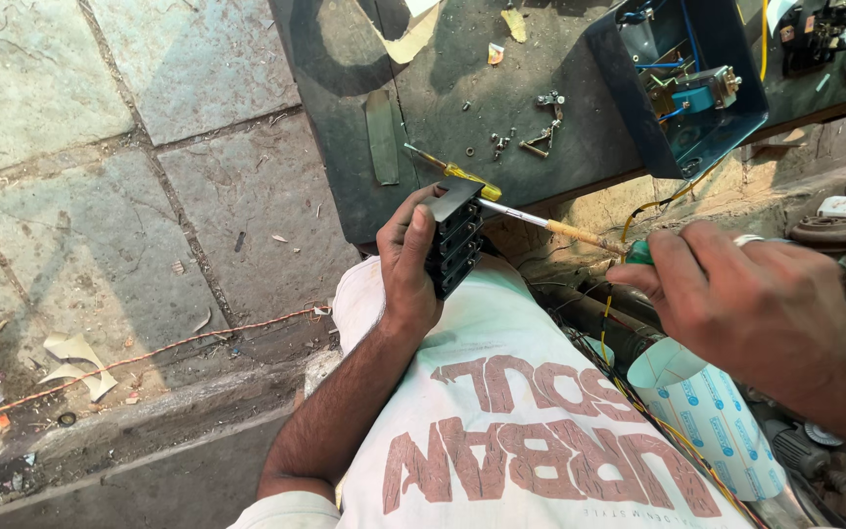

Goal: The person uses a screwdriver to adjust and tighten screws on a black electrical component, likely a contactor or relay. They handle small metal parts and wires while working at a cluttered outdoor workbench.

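Screwdriver [540,223] work is under way: its tip is set against the top of a black terminal block [454,240], clasped in the left hand [408,260] over the lap. The green handle is enclosed by the right hand [746,304]. Steady pressure and a straight tip seem called for, lest it slip. Loose screws [526,137], a yellow driver [452,171] and a blue box [682,83] are laid on a dark bench [462,88]. Stone paving [100,196] is seen left.

Black terminal block [454,238] and screwdriver [560,229]

I see the ribbed block upright above my lap, the screwdriver's slim shaft angled into its top, green handle lower right.
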